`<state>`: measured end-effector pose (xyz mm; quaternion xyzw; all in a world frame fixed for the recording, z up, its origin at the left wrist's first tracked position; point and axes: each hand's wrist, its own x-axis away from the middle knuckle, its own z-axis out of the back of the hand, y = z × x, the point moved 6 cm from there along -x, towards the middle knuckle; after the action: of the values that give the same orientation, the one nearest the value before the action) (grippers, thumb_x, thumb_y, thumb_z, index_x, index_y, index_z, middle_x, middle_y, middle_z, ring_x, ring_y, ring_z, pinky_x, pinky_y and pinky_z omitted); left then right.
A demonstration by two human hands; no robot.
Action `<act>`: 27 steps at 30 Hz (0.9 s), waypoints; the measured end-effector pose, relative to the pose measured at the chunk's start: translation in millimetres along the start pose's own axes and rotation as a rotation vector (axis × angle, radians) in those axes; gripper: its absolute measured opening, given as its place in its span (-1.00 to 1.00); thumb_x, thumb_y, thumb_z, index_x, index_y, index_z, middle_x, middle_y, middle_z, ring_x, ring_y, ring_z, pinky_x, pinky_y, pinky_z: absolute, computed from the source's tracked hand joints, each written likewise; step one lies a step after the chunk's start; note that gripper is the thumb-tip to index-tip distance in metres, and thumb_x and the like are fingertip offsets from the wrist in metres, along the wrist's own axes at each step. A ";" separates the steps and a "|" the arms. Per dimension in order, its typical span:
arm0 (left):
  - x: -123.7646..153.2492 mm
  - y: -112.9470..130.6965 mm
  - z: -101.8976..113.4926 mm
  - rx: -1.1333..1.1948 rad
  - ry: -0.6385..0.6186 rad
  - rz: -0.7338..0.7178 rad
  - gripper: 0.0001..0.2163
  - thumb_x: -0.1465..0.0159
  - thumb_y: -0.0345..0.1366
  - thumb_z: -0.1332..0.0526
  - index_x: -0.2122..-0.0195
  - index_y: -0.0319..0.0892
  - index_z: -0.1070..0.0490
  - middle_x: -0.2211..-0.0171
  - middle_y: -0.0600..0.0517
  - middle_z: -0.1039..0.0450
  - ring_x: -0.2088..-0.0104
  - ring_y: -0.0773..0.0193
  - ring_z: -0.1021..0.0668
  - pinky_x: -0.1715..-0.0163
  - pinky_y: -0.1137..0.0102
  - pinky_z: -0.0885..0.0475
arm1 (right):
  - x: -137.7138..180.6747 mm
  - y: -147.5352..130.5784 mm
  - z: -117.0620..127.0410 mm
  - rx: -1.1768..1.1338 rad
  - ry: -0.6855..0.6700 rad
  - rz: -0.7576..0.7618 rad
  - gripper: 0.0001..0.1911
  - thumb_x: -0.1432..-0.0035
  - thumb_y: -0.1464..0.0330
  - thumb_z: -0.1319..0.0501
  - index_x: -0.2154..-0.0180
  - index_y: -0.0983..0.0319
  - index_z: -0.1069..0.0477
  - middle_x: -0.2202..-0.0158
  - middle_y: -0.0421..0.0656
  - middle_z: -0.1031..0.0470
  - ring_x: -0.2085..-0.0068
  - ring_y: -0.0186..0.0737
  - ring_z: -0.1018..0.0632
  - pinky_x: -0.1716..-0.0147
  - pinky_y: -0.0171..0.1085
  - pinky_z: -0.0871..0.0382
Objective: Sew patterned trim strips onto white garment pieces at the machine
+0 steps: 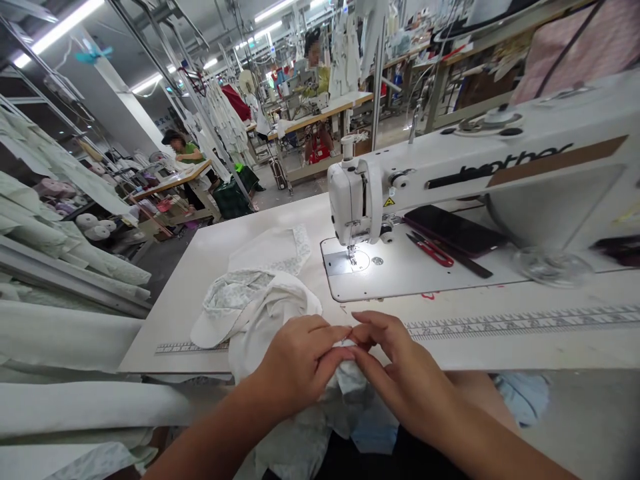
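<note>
A soft, light white cotton garment (pixel 270 320), limp and prone to slipping, lies bunched at the front edge of a white sewing table (pixel 170 327). A small fold is pinched between the fingertips of the left hand (pixel 300 363) and right hand (pixel 400 377), and is best held there. Beyond stand a Brother sewing machine (pixel 357 200) and red thread snips (pixel 430 250).

Long white fluorescent tube lights (pixel 60 33) run across a grey ceiling (pixel 135 40) above a grey floor (pixel 295 190). Pale-topped worktables on metal legs (pixel 320 113) stand in rows down the long room. On the left, a square white pillar (pixel 120 87) rises beyond grey metal shelving (pixel 30 100) holding pale cloth rolls (pixel 87 223).
</note>
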<state>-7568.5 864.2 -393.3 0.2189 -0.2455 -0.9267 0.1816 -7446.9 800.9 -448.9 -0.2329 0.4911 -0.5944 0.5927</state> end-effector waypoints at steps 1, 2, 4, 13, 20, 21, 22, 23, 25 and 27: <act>0.7 -0.6 -0.9 0.019 0.025 0.002 -0.78 -0.38 -0.30 -0.10 0.13 -0.22 -0.52 0.36 -0.08 -0.52 0.33 0.18 -0.52 0.30 0.29 -0.40 | 0.6 1.5 -1.4 -0.007 -0.004 -0.017 -0.64 -0.33 0.28 -0.09 -0.11 0.11 -0.07 0.26 -0.18 -0.47 0.25 -0.22 -0.54 0.40 -0.27 -0.42; 1.4 -1.2 -1.7 0.041 0.048 0.002 -0.79 -0.37 -0.32 -0.09 0.18 -0.22 -0.52 0.37 -0.07 -0.51 0.33 0.20 -0.51 0.30 0.30 -0.39 | 1.3 2.1 -3.3 -0.023 -0.017 -0.029 -0.62 -0.33 0.27 -0.10 -0.12 0.12 -0.05 0.26 -0.18 -0.47 0.25 -0.22 -0.54 0.41 -0.27 -0.42; 3.2 -2.1 -4.0 0.048 0.080 0.001 -0.81 -0.35 -0.36 -0.07 0.30 -0.22 -0.48 0.40 -0.05 -0.48 0.35 0.22 -0.48 0.32 0.31 -0.36 | 2.8 1.2 -7.8 -0.066 -0.055 -0.048 -0.62 -0.34 0.26 -0.09 -0.12 0.13 -0.05 0.29 -0.20 -0.46 0.27 -0.23 -0.54 0.42 -0.27 -0.42; 11.3 -5.5 -6.3 0.110 0.091 -0.117 -0.81 -0.33 -0.41 -0.05 0.28 -0.22 -0.46 0.37 -0.07 -0.46 0.30 0.22 -0.49 0.30 0.33 -0.41 | 6.7 -5.6 -9.6 -0.091 -0.100 0.001 -0.62 -0.33 0.36 -0.03 -0.15 0.15 -0.06 0.27 -0.17 -0.42 0.29 -0.25 -0.51 0.40 -0.26 -0.45; 15.1 -15.5 -4.7 0.172 0.134 -0.075 -0.87 -0.30 -0.35 -0.19 0.33 -0.23 -0.51 0.46 -0.03 -0.46 0.39 0.27 -0.50 0.36 0.39 -0.43 | 7.8 -7.2 -10.8 -0.072 -0.073 0.047 -0.64 -0.32 0.38 -0.07 -0.12 0.12 -0.12 0.31 -0.22 -0.42 0.34 -0.30 -0.50 0.34 -0.28 -0.46; 15.3 -17.5 -4.5 0.198 0.136 -0.063 -0.89 -0.29 -0.38 -0.20 0.29 -0.22 -0.53 0.43 -0.04 -0.48 0.36 0.26 -0.52 0.34 0.40 -0.45 | 7.6 -7.2 -11.0 -0.070 -0.073 0.048 -0.64 -0.32 0.39 -0.06 -0.12 0.12 -0.11 0.31 -0.22 -0.42 0.34 -0.31 -0.50 0.33 -0.28 -0.46; 15.4 -19.6 -4.5 0.225 0.133 -0.050 -0.89 -0.28 -0.39 -0.22 0.25 -0.22 -0.55 0.39 -0.05 -0.50 0.32 0.26 -0.53 0.31 0.40 -0.46 | 7.3 -7.1 -11.1 -0.068 -0.076 0.048 -0.64 -0.32 0.39 -0.06 -0.12 0.12 -0.11 0.30 -0.22 -0.42 0.33 -0.31 -0.50 0.33 -0.29 -0.46; 15.6 -21.6 -4.2 0.247 0.129 -0.032 -0.89 -0.27 -0.40 -0.24 0.23 -0.21 -0.56 0.37 -0.06 -0.51 0.30 0.26 -0.54 0.30 0.41 -0.46 | 6.9 -6.8 -11.3 -0.065 -0.082 0.045 -0.64 -0.32 0.40 -0.06 -0.12 0.12 -0.11 0.30 -0.22 -0.42 0.33 -0.31 -0.50 0.34 -0.30 -0.45; 15.9 -24.4 -3.1 0.275 0.120 -0.001 -0.89 -0.24 -0.37 -0.30 0.22 -0.20 -0.57 0.37 -0.05 -0.51 0.30 0.26 -0.54 0.29 0.41 -0.46 | 6.5 -6.2 -11.3 -0.057 -0.091 0.038 -0.63 -0.31 0.42 -0.05 -0.12 0.11 -0.10 0.30 -0.23 -0.42 0.34 -0.32 -0.50 0.35 -0.30 -0.45; 15.9 -24.6 -2.4 0.287 0.097 0.015 -0.90 -0.23 -0.35 -0.31 0.24 -0.19 -0.57 0.38 -0.04 -0.52 0.28 0.25 -0.53 0.27 0.40 -0.45 | 6.8 -6.5 -11.5 -0.052 -0.088 0.042 -0.63 -0.30 0.44 -0.05 -0.11 0.11 -0.11 0.31 -0.24 -0.42 0.34 -0.32 -0.50 0.33 -0.29 -0.46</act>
<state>-7586.2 876.3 -413.4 0.2852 -0.3680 -0.8691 0.1670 -7461.1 796.9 -450.1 -0.2637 0.4847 -0.5580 0.6198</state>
